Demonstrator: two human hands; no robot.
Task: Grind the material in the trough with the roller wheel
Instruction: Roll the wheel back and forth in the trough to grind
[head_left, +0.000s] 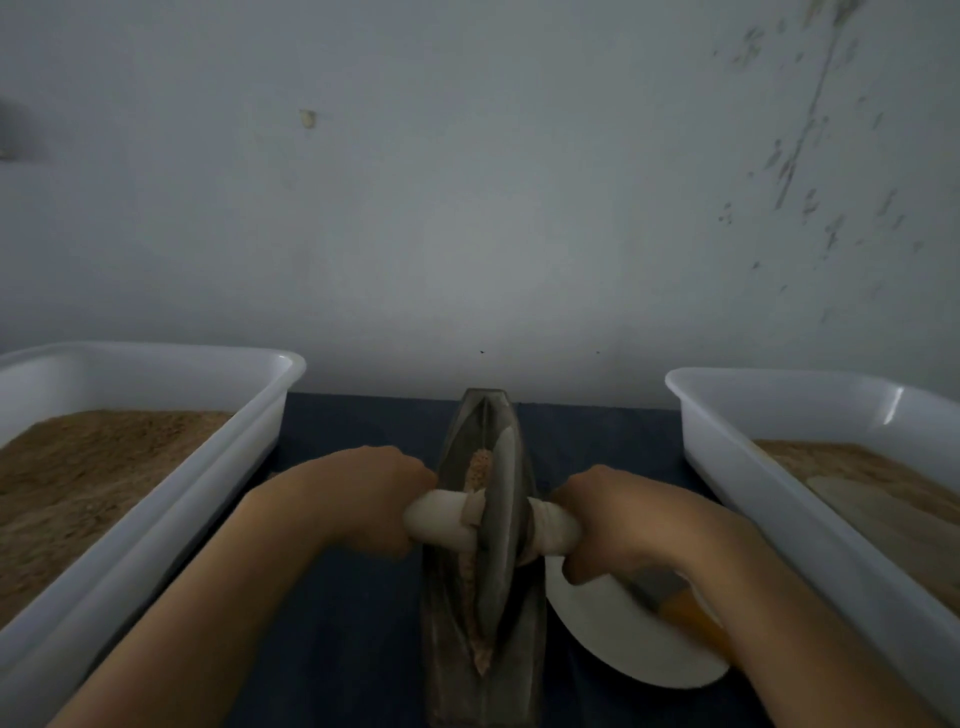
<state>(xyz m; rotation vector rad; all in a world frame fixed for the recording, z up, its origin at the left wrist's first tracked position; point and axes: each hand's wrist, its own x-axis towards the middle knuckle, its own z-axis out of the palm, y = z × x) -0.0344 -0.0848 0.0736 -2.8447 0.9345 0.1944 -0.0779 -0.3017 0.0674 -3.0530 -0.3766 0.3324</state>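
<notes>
Alignment: long dark metal boat-shaped trough (485, 649) runs straight away from the person on the blue surface (353, 597); grey metal roller wheel (500, 525) stands in its groove amid tan material (480, 467); left hand (371, 499) and right hand (618, 525) each grip a white-wrapped axle end, equally near; travel lies along that axis.

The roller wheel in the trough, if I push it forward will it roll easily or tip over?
The roller wheel is a thin disc on edge, so it probably rolls readily along the trough. Alone it would likely topple; the left hand and right hand gripping the handle ends steady it. It looks like dense metal, probably heavy.
</notes>
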